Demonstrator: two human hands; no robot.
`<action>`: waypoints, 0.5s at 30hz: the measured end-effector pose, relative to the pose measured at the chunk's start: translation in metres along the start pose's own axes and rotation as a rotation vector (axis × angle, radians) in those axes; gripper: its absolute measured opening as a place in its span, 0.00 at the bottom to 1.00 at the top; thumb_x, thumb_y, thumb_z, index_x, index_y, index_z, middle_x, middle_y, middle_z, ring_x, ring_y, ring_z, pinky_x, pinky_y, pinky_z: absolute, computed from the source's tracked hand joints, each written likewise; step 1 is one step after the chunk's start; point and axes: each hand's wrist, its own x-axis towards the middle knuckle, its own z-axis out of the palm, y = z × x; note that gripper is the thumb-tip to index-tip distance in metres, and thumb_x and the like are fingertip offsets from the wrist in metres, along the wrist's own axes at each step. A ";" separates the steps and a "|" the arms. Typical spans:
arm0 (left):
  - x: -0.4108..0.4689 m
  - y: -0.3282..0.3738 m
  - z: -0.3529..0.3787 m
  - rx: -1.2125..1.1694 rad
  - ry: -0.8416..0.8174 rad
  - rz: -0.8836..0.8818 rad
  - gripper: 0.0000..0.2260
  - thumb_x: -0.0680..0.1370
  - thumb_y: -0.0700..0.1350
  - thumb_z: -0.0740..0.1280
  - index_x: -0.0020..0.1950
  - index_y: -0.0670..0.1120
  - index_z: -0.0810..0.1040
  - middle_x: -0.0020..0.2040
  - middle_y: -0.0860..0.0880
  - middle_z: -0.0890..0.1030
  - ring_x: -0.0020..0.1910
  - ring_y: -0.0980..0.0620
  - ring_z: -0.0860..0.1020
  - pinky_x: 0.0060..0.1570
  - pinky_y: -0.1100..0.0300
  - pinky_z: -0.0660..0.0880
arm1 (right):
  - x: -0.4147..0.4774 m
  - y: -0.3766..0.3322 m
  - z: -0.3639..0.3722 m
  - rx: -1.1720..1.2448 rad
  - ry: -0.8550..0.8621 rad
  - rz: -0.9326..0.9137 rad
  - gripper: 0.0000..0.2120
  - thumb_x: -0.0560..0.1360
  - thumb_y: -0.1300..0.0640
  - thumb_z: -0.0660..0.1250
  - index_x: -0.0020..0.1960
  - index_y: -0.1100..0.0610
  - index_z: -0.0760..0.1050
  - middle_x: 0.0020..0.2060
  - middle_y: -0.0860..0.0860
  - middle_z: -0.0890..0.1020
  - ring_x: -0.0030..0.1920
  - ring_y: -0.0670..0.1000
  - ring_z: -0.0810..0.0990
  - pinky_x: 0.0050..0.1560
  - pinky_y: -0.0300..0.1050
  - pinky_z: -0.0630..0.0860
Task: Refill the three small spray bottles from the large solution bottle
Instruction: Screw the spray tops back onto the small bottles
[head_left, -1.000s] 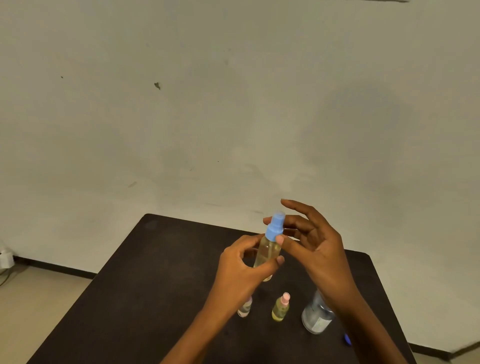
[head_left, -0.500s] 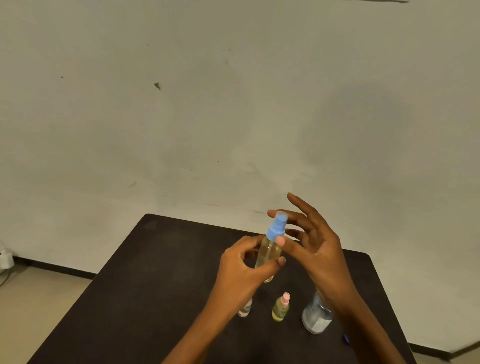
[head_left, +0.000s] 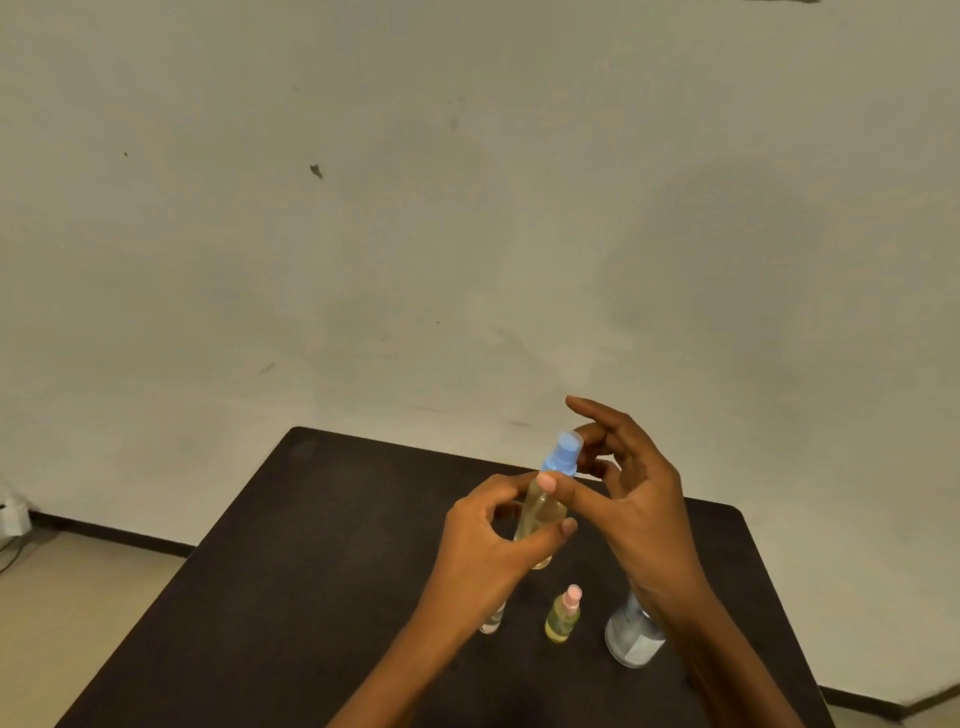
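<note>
I hold a small clear spray bottle (head_left: 540, 514) of pale yellow liquid upright above the dark table (head_left: 311, 571). My left hand (head_left: 488, 545) grips its body. My right hand (head_left: 634, 499) is at its blue spray cap (head_left: 563, 457): the thumb presses the neck just under the cap, the middle fingers curl behind it and the index finger sticks up. A second small bottle (head_left: 563, 616) with a pink cap stands on the table below. A third small bottle (head_left: 492, 621) is mostly hidden by my left wrist. The large clear solution bottle (head_left: 631, 639) stands to the right, partly behind my right forearm.
The table's far edge runs close to a plain wall. A white plug with a cable (head_left: 13, 514) sits on the floor at the far left. Bare table surface stretches to the left of the bottles.
My right hand's fingers have curled in behind the blue cap and the thumb has slid left across the neck. The left hand and the bottle have barely moved.
</note>
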 end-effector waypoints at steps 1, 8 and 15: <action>0.000 0.000 0.000 0.000 -0.004 -0.005 0.15 0.66 0.52 0.75 0.49 0.60 0.76 0.47 0.56 0.81 0.50 0.61 0.78 0.49 0.71 0.74 | 0.001 0.001 0.000 -0.004 -0.010 0.007 0.29 0.63 0.52 0.78 0.61 0.44 0.71 0.45 0.43 0.80 0.50 0.48 0.79 0.55 0.48 0.78; -0.001 0.000 0.001 -0.071 0.005 -0.005 0.21 0.61 0.60 0.69 0.52 0.56 0.79 0.47 0.56 0.82 0.50 0.59 0.79 0.50 0.71 0.74 | -0.003 0.001 -0.007 0.172 -0.121 0.056 0.29 0.69 0.49 0.70 0.68 0.50 0.67 0.52 0.49 0.83 0.57 0.51 0.80 0.57 0.41 0.76; -0.001 0.001 0.000 -0.042 0.017 -0.010 0.17 0.61 0.59 0.71 0.48 0.60 0.77 0.46 0.57 0.82 0.50 0.61 0.78 0.47 0.74 0.73 | -0.001 0.002 -0.004 0.099 -0.031 0.040 0.26 0.63 0.57 0.73 0.59 0.47 0.73 0.46 0.46 0.83 0.52 0.51 0.82 0.56 0.45 0.78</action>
